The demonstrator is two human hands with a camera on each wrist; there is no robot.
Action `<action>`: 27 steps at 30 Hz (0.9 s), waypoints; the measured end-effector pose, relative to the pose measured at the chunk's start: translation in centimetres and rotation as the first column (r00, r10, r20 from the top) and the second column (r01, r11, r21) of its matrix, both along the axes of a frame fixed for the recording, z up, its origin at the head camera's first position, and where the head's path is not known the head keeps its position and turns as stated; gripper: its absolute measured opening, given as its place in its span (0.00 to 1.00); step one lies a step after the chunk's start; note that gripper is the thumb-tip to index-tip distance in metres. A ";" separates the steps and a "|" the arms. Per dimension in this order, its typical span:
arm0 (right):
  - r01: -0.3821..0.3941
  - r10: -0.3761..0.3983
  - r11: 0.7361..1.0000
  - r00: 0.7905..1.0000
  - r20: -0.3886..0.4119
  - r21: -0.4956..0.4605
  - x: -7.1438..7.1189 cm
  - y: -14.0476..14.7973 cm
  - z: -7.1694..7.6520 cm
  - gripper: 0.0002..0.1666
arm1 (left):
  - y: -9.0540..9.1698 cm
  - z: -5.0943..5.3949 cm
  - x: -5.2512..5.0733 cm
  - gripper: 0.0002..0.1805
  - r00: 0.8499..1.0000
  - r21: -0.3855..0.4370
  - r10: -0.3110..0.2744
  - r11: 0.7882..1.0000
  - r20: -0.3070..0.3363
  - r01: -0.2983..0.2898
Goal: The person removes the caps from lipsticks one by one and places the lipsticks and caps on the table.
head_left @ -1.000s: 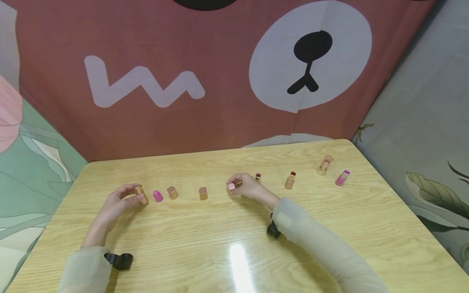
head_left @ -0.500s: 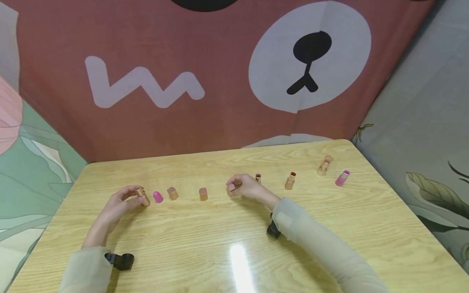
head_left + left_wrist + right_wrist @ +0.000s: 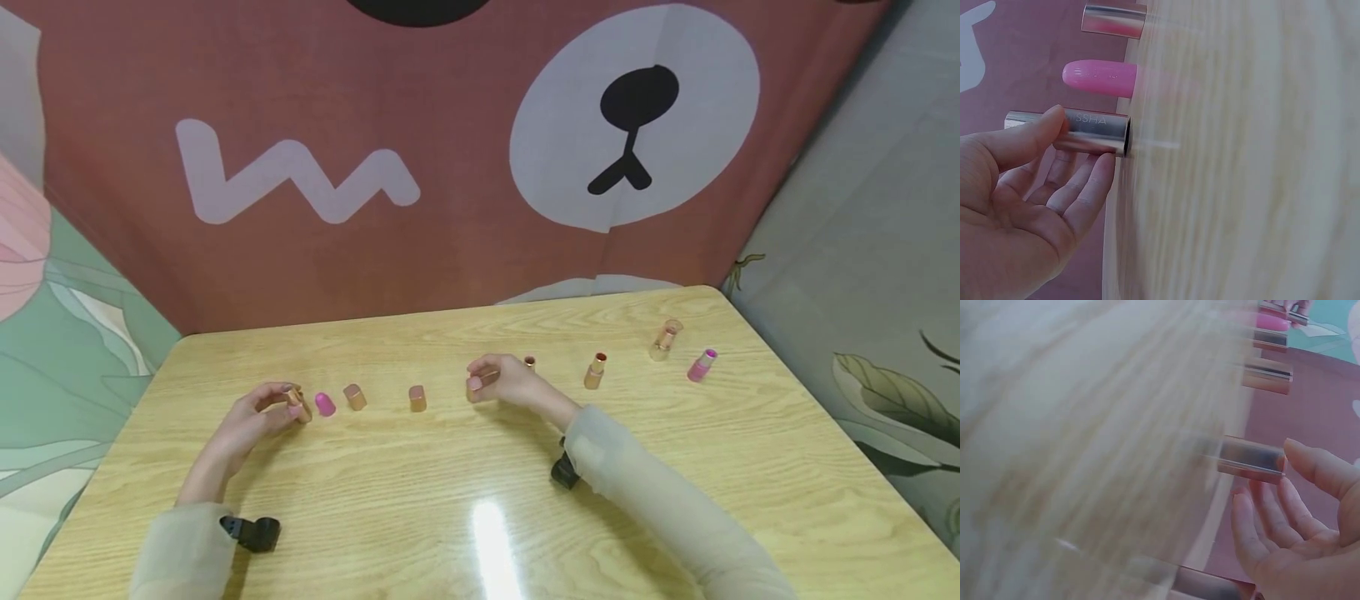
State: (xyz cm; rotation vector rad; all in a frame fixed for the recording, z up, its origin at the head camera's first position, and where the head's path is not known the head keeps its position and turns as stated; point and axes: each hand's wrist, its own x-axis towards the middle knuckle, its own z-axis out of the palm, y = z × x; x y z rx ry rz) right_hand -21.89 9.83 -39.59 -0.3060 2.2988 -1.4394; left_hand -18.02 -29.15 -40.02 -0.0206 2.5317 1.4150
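Observation:
In the head view, my left hand (image 3: 247,423) holds a rose-gold lipstick cap (image 3: 1088,131) between thumb and fingers, its hollow end facing the tabletop. Just right of it stands a bright pink cap (image 3: 325,404), with a rose-gold cap (image 3: 355,397) beyond. My right hand (image 3: 512,382) is at another rose-gold cap (image 3: 1252,457) standing on the table. Its thumb and fingertips pinch that cap's upper end. Between the hands stands one more rose-gold cap (image 3: 417,398).
To the right stand uncapped lipstick tubes: a rose-gold one (image 3: 529,364) partly hidden by my right hand, another rose-gold tube (image 3: 594,372), a clear-based tube (image 3: 664,342) and a pink tube (image 3: 702,367). The wooden table (image 3: 390,517) meets a printed cloth (image 3: 450,250) behind.
My left hand has shifted slightly right with its cap, closer to the pink cap, and the cap's tilt has changed a little. The right hand stays nearly still.

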 end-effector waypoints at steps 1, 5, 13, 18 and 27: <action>-0.001 0.001 1.000 1.000 -0.003 0.005 0.0 0.0 0.2 0.26 | 0.0 0.0 0.0 0.32 1.000 0.001 0.002 1.000 0.000 -0.002; -0.016 0.018 0.999 0.999 -0.044 0.035 0.2 0.2 0.9 0.24 | -0.1 0.1 0.0 0.31 1.000 -0.005 0.007 1.000 0.005 -0.007; -0.004 0.010 0.998 0.995 -0.099 0.060 0.5 0.7 2.1 0.26 | -0.2 0.1 0.0 0.31 1.000 -0.024 -0.004 1.000 0.017 0.005; 0.038 -0.036 0.999 0.995 -0.096 0.019 0.6 0.9 2.8 0.28 | 0.0 0.3 0.0 0.31 1.000 -0.038 -0.001 0.999 0.024 0.002; 0.018 -0.017 1.000 0.992 -0.124 0.009 1.2 2.0 4.8 0.25 | -0.1 0.3 0.2 0.32 1.000 -0.030 -0.005 1.000 0.018 0.005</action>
